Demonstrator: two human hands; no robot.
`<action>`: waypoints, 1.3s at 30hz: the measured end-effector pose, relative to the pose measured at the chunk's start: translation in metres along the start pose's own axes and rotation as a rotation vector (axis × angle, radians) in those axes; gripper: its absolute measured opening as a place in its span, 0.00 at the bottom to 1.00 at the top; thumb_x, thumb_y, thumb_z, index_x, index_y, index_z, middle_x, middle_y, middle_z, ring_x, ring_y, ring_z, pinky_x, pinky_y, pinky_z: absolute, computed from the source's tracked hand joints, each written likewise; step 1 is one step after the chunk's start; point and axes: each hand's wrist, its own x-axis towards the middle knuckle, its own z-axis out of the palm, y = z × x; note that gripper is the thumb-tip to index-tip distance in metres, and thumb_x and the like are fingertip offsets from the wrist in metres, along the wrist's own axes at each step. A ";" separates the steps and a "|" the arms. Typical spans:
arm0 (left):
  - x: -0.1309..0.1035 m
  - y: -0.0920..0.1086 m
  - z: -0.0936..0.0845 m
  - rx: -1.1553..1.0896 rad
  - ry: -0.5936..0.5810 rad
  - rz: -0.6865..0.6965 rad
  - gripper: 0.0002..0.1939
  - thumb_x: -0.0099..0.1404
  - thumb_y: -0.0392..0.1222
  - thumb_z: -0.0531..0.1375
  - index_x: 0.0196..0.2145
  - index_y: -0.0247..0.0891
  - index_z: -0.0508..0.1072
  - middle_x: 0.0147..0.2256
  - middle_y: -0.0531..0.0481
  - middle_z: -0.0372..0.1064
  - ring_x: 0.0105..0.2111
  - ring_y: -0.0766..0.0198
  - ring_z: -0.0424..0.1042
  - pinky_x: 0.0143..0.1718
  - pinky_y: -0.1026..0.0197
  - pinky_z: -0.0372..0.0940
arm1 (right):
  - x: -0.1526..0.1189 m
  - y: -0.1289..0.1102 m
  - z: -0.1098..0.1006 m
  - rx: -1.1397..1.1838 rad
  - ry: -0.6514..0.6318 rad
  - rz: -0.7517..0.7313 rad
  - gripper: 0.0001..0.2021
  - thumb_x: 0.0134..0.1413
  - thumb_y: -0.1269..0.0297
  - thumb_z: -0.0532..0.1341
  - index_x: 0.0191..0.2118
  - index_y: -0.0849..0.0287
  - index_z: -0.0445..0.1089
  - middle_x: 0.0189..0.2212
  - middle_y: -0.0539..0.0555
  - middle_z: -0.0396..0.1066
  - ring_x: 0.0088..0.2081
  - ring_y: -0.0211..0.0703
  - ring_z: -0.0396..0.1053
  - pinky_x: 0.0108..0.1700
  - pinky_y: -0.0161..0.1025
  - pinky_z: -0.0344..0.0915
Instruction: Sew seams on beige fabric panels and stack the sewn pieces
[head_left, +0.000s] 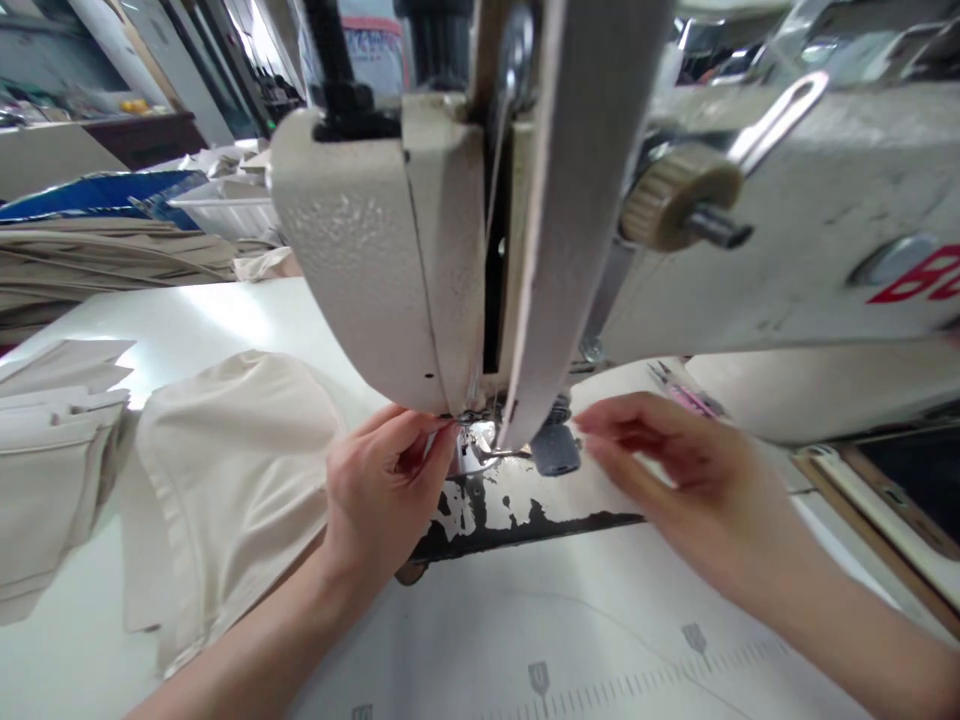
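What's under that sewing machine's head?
Under the sewing machine's head: a shiny metal plate and a gray block, with the left hand pinching beside the plate. Anything between its fingertips is hidden.

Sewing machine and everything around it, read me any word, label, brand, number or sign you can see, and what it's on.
"B": red, on the sewing machine; the next letter is cut off by the picture edge.
Ruler markers on the tabletop: too small and blurred to read surely.
Blue print on the label behind the machine: too blurred to read.
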 end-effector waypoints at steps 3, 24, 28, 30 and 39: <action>0.000 0.001 0.000 -0.037 0.004 -0.012 0.07 0.60 0.34 0.60 0.24 0.38 0.71 0.21 0.55 0.66 0.20 0.68 0.66 0.21 0.68 0.60 | 0.008 -0.026 0.038 0.280 -0.220 0.183 0.05 0.49 0.64 0.64 0.26 0.58 0.69 0.24 0.47 0.69 0.26 0.37 0.67 0.26 0.32 0.62; -0.008 0.003 -0.025 -0.107 0.105 0.372 0.05 0.58 0.28 0.64 0.34 0.33 0.75 0.40 0.46 0.69 0.43 0.61 0.70 0.52 0.57 0.63 | -0.018 -0.028 0.036 0.045 -0.290 -0.166 0.07 0.62 0.69 0.52 0.30 0.58 0.59 0.26 0.48 0.60 0.27 0.38 0.58 0.29 0.36 0.54; -0.018 0.020 -0.031 -0.292 -0.158 0.621 0.11 0.66 0.29 0.56 0.46 0.30 0.71 0.44 0.44 0.71 0.48 0.60 0.69 0.61 0.52 0.52 | -0.039 -0.032 0.018 0.039 -0.355 -0.275 0.06 0.62 0.74 0.50 0.34 0.57 0.57 0.29 0.50 0.61 0.30 0.38 0.60 0.31 0.35 0.58; -0.022 0.026 -0.028 -0.397 -0.327 0.445 0.13 0.69 0.33 0.53 0.50 0.29 0.67 0.38 0.45 0.71 0.40 0.63 0.70 0.51 0.58 0.63 | -0.041 -0.031 0.016 0.027 -0.343 -0.269 0.07 0.63 0.74 0.50 0.34 0.57 0.57 0.29 0.49 0.61 0.30 0.37 0.60 0.31 0.34 0.58; -0.016 0.006 -0.018 -0.426 -0.266 0.097 0.07 0.65 0.29 0.56 0.36 0.33 0.74 0.29 0.50 0.67 0.26 0.70 0.67 0.27 0.71 0.62 | -0.008 -0.025 0.031 -0.085 -0.292 -0.294 0.05 0.63 0.71 0.53 0.35 0.57 0.62 0.30 0.49 0.66 0.31 0.38 0.64 0.33 0.35 0.59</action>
